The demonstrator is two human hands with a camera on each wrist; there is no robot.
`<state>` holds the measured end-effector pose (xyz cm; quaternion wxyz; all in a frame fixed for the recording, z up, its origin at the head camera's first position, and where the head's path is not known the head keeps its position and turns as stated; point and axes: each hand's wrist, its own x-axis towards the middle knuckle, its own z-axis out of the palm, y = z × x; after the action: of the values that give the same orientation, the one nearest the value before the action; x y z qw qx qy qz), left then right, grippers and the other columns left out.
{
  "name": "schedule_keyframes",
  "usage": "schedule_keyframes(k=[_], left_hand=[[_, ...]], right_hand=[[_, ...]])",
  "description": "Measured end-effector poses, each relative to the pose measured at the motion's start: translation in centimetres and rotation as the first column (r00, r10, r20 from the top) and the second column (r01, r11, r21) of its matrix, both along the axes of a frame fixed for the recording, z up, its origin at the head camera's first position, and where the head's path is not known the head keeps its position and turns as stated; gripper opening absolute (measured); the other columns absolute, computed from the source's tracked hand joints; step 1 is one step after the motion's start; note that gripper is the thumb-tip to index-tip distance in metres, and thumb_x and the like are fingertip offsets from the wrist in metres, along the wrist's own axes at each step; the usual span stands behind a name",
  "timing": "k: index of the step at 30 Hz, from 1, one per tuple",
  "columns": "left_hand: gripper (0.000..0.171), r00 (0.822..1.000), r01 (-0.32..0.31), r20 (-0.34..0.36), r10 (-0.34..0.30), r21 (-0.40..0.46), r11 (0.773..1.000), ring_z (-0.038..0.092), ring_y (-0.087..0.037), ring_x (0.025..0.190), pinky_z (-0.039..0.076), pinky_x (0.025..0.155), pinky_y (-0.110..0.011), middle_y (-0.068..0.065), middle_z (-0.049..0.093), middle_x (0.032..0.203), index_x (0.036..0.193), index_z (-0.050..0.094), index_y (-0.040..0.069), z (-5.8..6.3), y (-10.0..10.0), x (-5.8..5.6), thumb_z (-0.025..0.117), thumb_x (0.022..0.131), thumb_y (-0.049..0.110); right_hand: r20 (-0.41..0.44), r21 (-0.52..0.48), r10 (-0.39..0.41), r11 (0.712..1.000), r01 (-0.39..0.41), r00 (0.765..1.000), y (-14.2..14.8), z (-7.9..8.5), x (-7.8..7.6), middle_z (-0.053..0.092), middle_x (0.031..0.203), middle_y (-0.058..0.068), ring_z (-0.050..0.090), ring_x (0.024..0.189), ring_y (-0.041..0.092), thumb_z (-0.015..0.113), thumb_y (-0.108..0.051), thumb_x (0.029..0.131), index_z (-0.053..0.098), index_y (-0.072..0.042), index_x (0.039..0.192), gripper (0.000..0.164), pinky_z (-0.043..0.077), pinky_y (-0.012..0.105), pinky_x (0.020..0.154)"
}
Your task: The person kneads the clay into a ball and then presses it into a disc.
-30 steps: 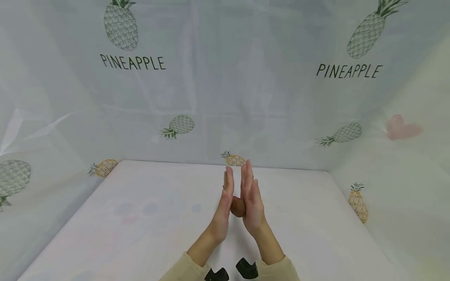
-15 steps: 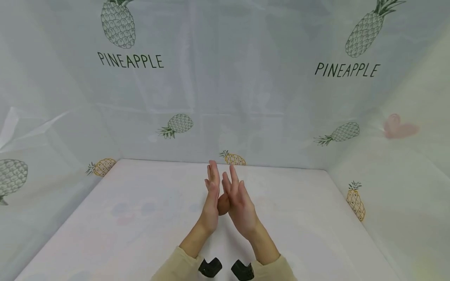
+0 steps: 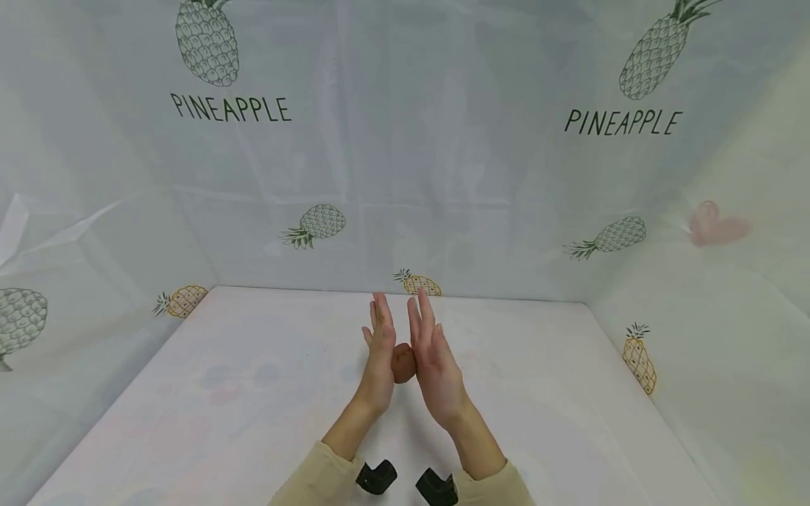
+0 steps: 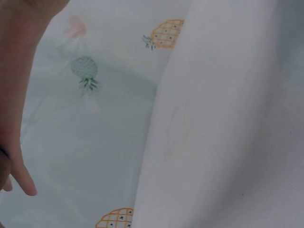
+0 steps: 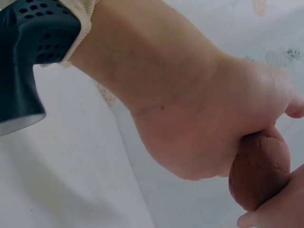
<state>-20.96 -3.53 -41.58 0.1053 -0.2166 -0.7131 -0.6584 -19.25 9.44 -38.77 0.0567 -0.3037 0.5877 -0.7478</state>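
Head view: translucent white plastic sheet (image 3: 405,161) with pineapple prints stands behind and along both sides of the flat white table (image 3: 272,344). Two cream fabric sleeves (image 3: 319,478) reach in over the table's near part. Left hand (image 3: 381,362) and right hand (image 3: 438,376) above the table's middle, fingers extended upward, palms facing, neither curled round anything. Black curved plastic units (image 3: 377,478) at both wrists, over the table's near part. Rounded reddish-brown clay-like lump (image 3: 403,363), surface cracked, sandwiched between the palms above the table's middle, touching both.
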Motion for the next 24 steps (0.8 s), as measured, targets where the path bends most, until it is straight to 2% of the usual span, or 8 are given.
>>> schedule_keyframes(k=[8,15,16,18,19,22,23,24], left_hand=[[0.071,1.000,-0.003,-0.016,0.002,-0.072,0.997,-0.022,-0.018,0.162,-0.026,0.122,-0.060,0.009,-0.020,0.175,0.169,-0.013,0.018,-0.6,0.7,0.0,0.014,0.113,0.051],[0.069,0.989,0.144,-0.007,-0.145,-0.037,0.989,-0.025,-0.013,0.160,-0.026,0.122,-0.059,0.012,-0.020,0.175,0.170,-0.013,0.023,-0.5,1.4,0.9,0.017,0.113,0.049],[0.069,0.986,0.165,-0.020,-0.166,-0.035,0.986,-0.026,-0.014,0.160,-0.026,0.122,-0.060,0.012,-0.020,0.175,0.170,-0.013,0.023,-0.4,1.5,1.0,0.017,0.113,0.048],[0.067,0.978,0.204,-0.036,-0.205,-0.021,0.979,-0.026,-0.014,0.160,-0.026,0.122,-0.059,0.012,-0.021,0.175,0.170,-0.014,0.024,-0.2,1.7,1.3,0.016,0.113,0.047],[0.067,0.975,0.219,-0.038,-0.219,-0.014,0.976,-0.026,-0.014,0.160,-0.026,0.123,-0.058,0.013,-0.021,0.175,0.169,-0.014,0.026,-0.1,1.7,1.5,0.015,0.113,0.046],[0.064,0.970,0.240,-0.039,-0.239,0.010,0.971,-0.026,-0.016,0.160,-0.024,0.123,-0.061,0.014,-0.021,0.175,0.169,-0.014,0.027,-0.1,1.8,1.8,0.013,0.113,0.043],[0.064,0.969,0.247,-0.032,-0.246,0.023,0.969,-0.026,-0.016,0.160,-0.024,0.122,-0.063,0.014,-0.022,0.174,0.169,-0.014,0.028,-0.1,1.8,1.9,0.013,0.113,0.042],[0.063,0.967,0.253,-0.028,-0.252,0.033,0.967,-0.027,-0.016,0.160,-0.023,0.122,-0.065,0.015,-0.022,0.174,0.169,-0.014,0.029,0.0,1.8,2.0,0.011,0.113,0.040]], right_hand=[[-0.032,-0.017,-0.043,0.999,0.042,0.999,0.4,0.2,0.0,-0.011,0.177,-0.013,-0.014,0.163,0.010,0.001,-0.052,0.112,-0.010,-0.039,0.170,0.060,-0.021,0.066,0.122],[-0.024,-0.045,-0.065,0.997,0.064,0.998,1.1,0.6,-0.2,-0.009,0.177,-0.013,-0.014,0.163,0.011,0.003,-0.053,0.112,-0.009,-0.041,0.169,0.060,-0.019,0.060,0.124],[-0.015,-0.047,-0.072,0.996,0.071,0.997,1.2,0.7,-0.2,-0.009,0.177,-0.013,-0.013,0.163,0.010,0.004,-0.054,0.112,-0.009,-0.042,0.169,0.060,-0.011,0.056,0.127],[-0.009,-0.057,-0.081,0.995,0.080,0.997,1.5,0.8,-0.2,-0.010,0.177,-0.011,-0.010,0.163,0.015,0.004,-0.055,0.112,-0.010,-0.042,0.169,0.061,0.023,0.038,0.122],[-0.004,-0.057,-0.087,0.995,0.087,0.996,1.5,0.8,-0.2,-0.010,0.177,-0.011,0.011,0.162,0.020,0.005,-0.055,0.111,-0.010,-0.043,0.169,0.061,0.038,0.029,0.107],[0.000,-0.054,-0.101,0.993,0.101,0.995,1.5,0.6,-0.3,-0.012,0.177,-0.012,0.013,0.159,0.019,0.004,-0.055,0.112,-0.011,-0.045,0.168,0.060,0.041,0.022,0.086],[-0.006,-0.054,-0.108,0.993,0.107,0.994,1.4,0.5,-0.3,-0.011,0.177,-0.012,0.013,0.159,0.020,0.004,-0.053,0.112,-0.011,-0.044,0.169,0.059,0.043,0.023,0.091],[-0.012,-0.050,-0.118,0.992,0.117,0.993,1.4,0.4,-0.4,-0.010,0.177,-0.012,0.011,0.161,0.018,0.004,-0.051,0.113,-0.010,-0.043,0.169,0.059,0.037,0.029,0.110]])
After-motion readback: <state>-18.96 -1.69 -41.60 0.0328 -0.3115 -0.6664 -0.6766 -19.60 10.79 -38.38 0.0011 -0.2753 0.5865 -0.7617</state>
